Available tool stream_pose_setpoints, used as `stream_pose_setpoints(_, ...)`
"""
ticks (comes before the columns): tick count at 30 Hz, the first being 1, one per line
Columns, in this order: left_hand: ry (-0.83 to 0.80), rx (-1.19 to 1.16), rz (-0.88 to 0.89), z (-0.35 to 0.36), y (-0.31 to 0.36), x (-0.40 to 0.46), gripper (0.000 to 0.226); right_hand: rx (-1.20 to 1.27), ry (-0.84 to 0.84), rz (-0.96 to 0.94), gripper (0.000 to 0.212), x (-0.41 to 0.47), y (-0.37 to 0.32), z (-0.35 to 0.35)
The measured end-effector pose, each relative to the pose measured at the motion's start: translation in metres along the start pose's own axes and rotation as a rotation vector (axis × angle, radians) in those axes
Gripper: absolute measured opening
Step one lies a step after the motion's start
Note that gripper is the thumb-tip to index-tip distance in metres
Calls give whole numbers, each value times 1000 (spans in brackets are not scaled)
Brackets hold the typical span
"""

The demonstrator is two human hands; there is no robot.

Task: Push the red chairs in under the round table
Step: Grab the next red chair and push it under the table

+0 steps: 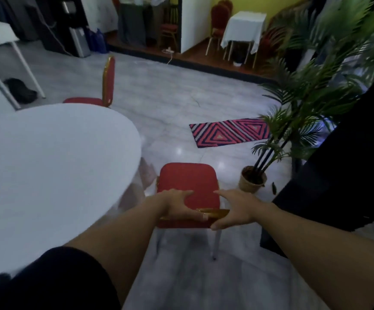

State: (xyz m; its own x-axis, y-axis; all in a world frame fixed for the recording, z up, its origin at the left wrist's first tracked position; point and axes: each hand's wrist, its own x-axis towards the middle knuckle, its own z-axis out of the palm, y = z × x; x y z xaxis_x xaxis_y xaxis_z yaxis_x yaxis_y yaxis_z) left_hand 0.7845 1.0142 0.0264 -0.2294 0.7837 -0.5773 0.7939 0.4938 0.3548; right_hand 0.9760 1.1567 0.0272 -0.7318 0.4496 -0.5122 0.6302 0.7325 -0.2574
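I have both hands on the gold-framed backrest of the near red upholstered chair [188,186]. Left hand [177,205] lies across the top rail, fingers curled over it; right hand [237,209] is flat against the rail's right end, fingers extended, though motion blur leaves the contact uncertain. The chair stands clear of the round white-clothed table [47,164], which lies to its left. The seat faces away from me, not toward the table; I judge a leftward turn is required.
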Motion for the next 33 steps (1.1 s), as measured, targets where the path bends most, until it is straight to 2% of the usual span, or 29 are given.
stream_pose_setpoints(3,-44,13,-37,26,-8,4,115,-58,-49,-53,121,15,8,16)
stream_pose_setpoints(6,-9,16,-71,42,-18,15,82,-96,-76,-96,103,30,15,32)
stream_pose_setpoints(8,10,-7,-75,45,-25,24,62,-82,-78,-114,83,39,19,40)
stream_pose_setpoints(10,-23,-29,-81,47,-33,35,30,-34,-63,-140,61,46,20,44)
stream_pose_setpoints(11,-56,-47,-88,48,-36,41,22,-20,-65,-152,52,52,22,45)
stream_pose_setpoints(13,-75,-28,-92,42,-36,39,25,-5,-62,-166,39,58,24,48)
stream_pose_setpoints(14,-61,14,-74,41,-38,39,34,4,-55,-172,34,60,26,51)
stream_pose_setpoints(16,-65,78,-28,40,-39,42,48,17,-43,-181,34,65,32,58)
stream_pose_setpoints(20,-39,146,20,37,-32,39,50,1,-51,-212,45,70,40,60)
stream_pose_setpoints(26,-7,190,2,41,-12,35,40,-52,-71,-274,52,72,52,50)
stream_pose_setpoints(29,-7,166,-50,45,3,36,21,-87,-71,-331,48,80,67,40)
stream_pose_setpoints(33,57,74,-143,58,31,40,14,-185,-96,-439,48,92,89,20)
